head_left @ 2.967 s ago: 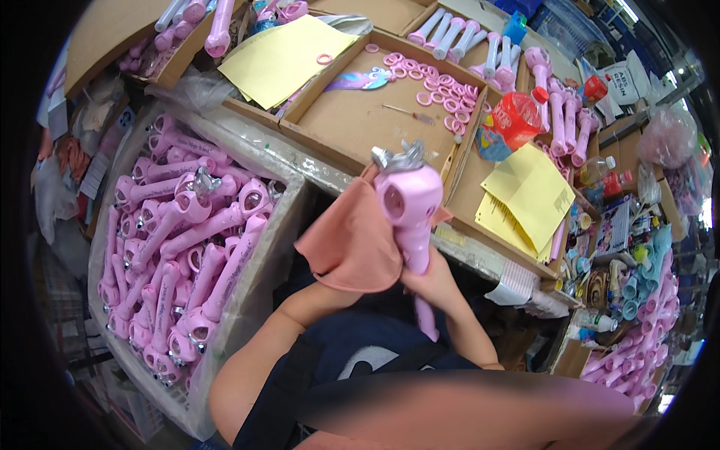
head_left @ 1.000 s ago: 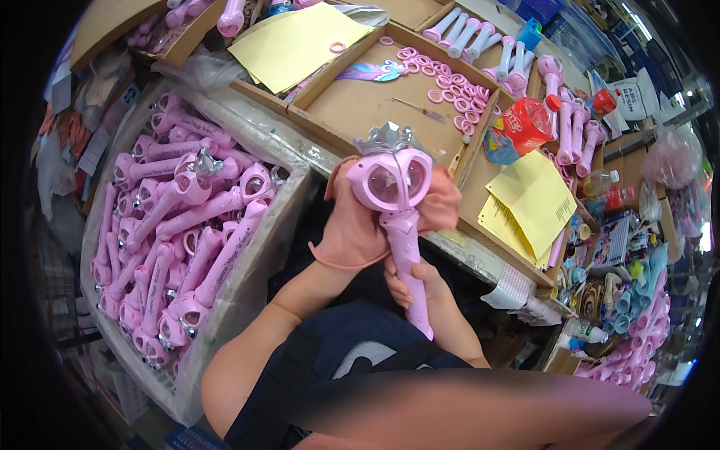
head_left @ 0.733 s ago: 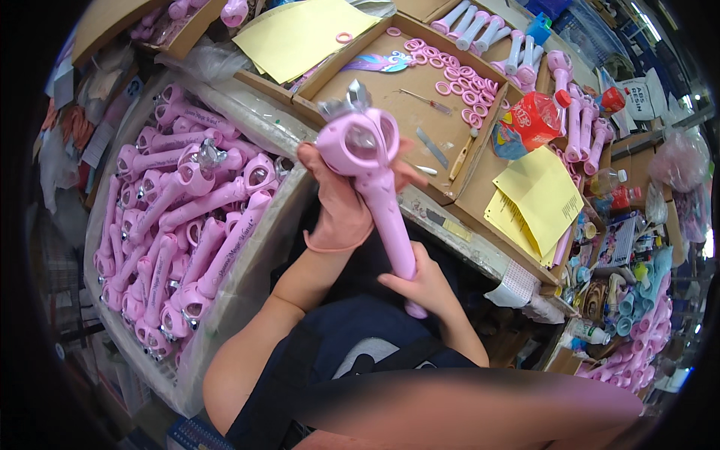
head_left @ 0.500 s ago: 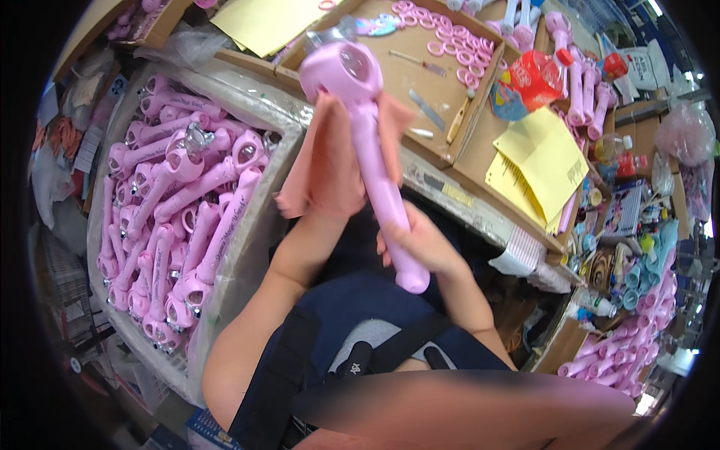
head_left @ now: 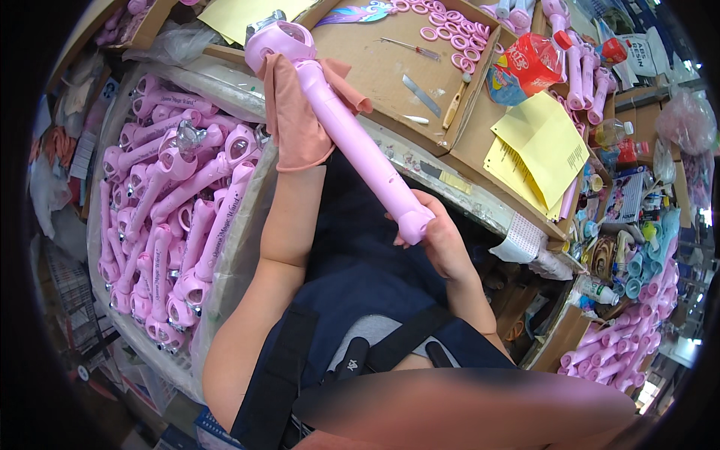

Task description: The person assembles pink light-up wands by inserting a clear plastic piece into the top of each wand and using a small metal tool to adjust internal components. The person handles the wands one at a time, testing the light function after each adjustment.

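A pink toy wand (head_left: 356, 139) is held slantwise in front of me, its round head (head_left: 281, 43) with a clear, shiny piece at the upper left. My left hand (head_left: 296, 139), covered by a salmon-coloured cloth (head_left: 283, 112), is closed around the wand just below the head; the fingers are hidden. One end of the cloth sticks out on the wand's right side. My right hand (head_left: 442, 238) is bare and grips the handle's lower end with bent fingers. Small holes show along the handle.
At left, a plastic-lined crate (head_left: 259, 191) holds many pink wands. Ahead, a cardboard tray (head_left: 367, 56) contains pink rings (head_left: 465, 45), a blade (head_left: 421, 96) and a screwdriver (head_left: 409, 49). To the right are yellow sheets (head_left: 536, 150), a red-labelled bottle (head_left: 525, 69) and more wands (head_left: 619, 345).
The wand has shifted left and away from me and tilts more. Its handle has turned, showing small holes. My right hand has moved to the handle's very end.
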The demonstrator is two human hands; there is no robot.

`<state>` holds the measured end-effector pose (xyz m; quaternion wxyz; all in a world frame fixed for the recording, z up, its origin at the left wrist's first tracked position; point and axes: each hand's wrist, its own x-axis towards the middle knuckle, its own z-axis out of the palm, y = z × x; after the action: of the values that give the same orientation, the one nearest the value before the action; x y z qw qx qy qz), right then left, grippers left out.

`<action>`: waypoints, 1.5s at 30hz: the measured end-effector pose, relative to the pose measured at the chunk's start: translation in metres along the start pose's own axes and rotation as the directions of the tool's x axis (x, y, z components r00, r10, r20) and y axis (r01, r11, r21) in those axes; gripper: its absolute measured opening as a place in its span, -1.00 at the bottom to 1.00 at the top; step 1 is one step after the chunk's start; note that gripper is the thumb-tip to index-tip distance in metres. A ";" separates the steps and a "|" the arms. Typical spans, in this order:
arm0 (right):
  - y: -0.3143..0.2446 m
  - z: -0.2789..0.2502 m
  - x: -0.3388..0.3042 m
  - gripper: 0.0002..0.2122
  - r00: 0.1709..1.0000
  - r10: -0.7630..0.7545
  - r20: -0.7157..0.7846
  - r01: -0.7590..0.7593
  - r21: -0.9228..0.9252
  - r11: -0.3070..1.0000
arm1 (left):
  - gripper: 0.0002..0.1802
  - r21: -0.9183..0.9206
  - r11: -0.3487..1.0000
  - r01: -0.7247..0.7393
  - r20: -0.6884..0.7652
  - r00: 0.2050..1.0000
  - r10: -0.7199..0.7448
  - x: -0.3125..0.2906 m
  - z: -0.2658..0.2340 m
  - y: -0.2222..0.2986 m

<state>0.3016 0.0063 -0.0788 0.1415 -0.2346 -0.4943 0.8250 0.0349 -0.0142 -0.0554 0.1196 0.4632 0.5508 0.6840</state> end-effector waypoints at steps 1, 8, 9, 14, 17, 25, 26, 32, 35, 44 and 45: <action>0.003 -0.001 0.000 -0.21 1.000 0.004 -0.005 -0.004 -0.053 0.999 | -0.49 0.019 0.999 -0.042 0.016 0.999 0.041 0.000 0.000 0.000; 0.025 0.000 0.003 -0.40 0.960 0.115 0.257 -0.185 0.270 0.945 | -0.25 -0.341 0.929 0.146 0.007 0.988 -0.153 -0.009 0.005 0.002; 0.024 0.000 0.005 -0.43 0.960 0.119 0.252 -0.182 0.245 0.952 | -0.24 -0.387 0.905 0.178 0.021 0.983 -0.185 -0.012 0.008 0.005; 0.003 -0.001 0.029 -0.54 0.988 0.149 0.041 -0.140 -0.160 0.977 | -0.40 -0.292 0.922 0.255 0.178 0.961 -0.210 -0.032 0.039 0.026; -0.004 0.008 0.045 -0.53 0.997 0.011 -0.072 -0.030 -0.271 0.962 | -0.40 -0.415 0.853 0.317 0.137 0.948 -0.286 -0.041 0.058 0.031; 0.002 0.021 0.040 -0.47 0.892 -0.382 -0.240 0.030 -0.814 0.580 | -0.55 -0.572 0.785 0.237 0.033 0.963 -0.267 -0.054 0.049 0.025; 0.003 0.020 0.042 -0.54 0.946 -0.253 -0.201 0.085 -0.600 0.796 | -0.51 -0.440 0.869 0.227 -0.035 0.962 -0.269 -0.055 0.049 0.024; -0.003 0.009 0.042 -0.51 0.991 0.079 -0.111 -0.077 0.025 0.997 | -0.41 -0.836 0.384 0.392 0.258 0.898 -0.356 -0.051 0.056 0.018; -0.004 0.010 0.049 -0.52 0.974 -0.077 -0.212 0.025 -0.234 0.972 | -0.48 0.133 0.988 0.080 0.202 0.974 -0.106 -0.055 0.053 0.010; -0.002 0.007 0.052 -0.32 0.948 -0.190 -0.254 0.103 -0.321 0.941 | -0.44 0.449 0.882 -0.145 0.273 0.962 0.019 -0.076 0.059 -0.006; -0.001 0.007 0.051 -0.34 0.951 -0.177 -0.255 0.095 -0.302 0.949 | -0.42 0.523 0.825 -0.214 0.263 0.961 0.083 -0.075 0.058 -0.003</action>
<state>0.2546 0.0252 -0.0874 0.2315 -0.3315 -0.5984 0.6917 0.1189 -0.0261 -0.0980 -0.0090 0.5952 0.6673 0.4476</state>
